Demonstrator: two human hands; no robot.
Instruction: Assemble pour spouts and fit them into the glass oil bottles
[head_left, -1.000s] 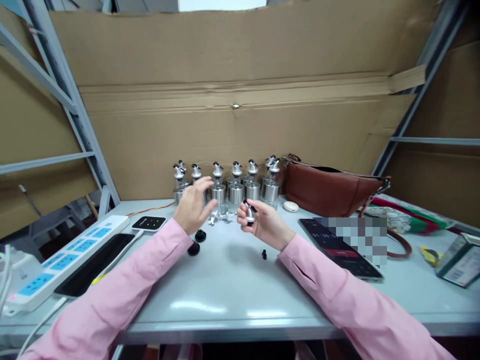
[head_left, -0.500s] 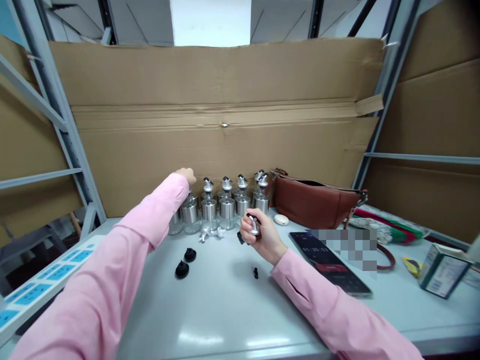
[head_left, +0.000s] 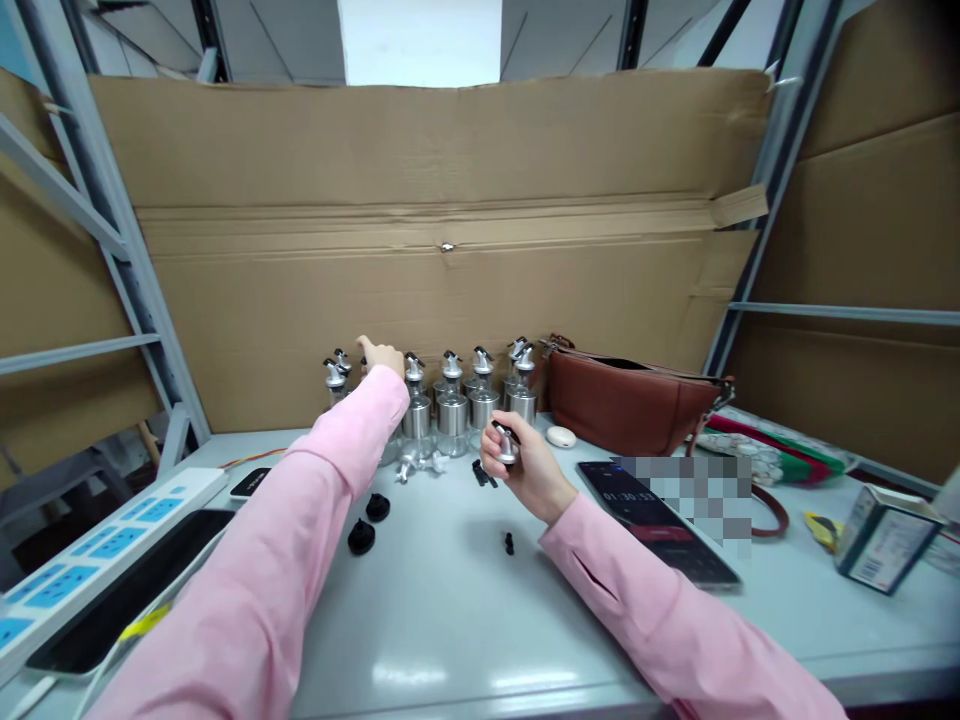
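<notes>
My right hand [head_left: 529,465] is closed around a silver dispenser top with a black tip [head_left: 507,446], held above the table. My left hand [head_left: 382,357] reaches over the row of glass bottles with silver sleeves [head_left: 452,415] at the back. Its thumb points up and left, while the other fingers are mostly hidden. A black-and-silver bottle top [head_left: 335,373] shows left of that hand. Two black ribbed caps [head_left: 361,538] lie below my left forearm. Small black pieces [head_left: 480,474] rest under my right hand, and another black piece [head_left: 509,543] lies nearer me.
Clear plastic pieces [head_left: 420,465] lie before the bottles. A brown bag [head_left: 630,400], white round case [head_left: 561,437], phone [head_left: 660,530] and small box [head_left: 887,540] stand or lie right. On the left are a power strip [head_left: 97,560] and dark phone [head_left: 135,590]. Cardboard [head_left: 442,310] closes the back.
My left hand has shifted slightly right along the bottles, its thumb now extended. More bottle tops and the left phone have come into view. My right hand stays nearly still with the dispenser top.
</notes>
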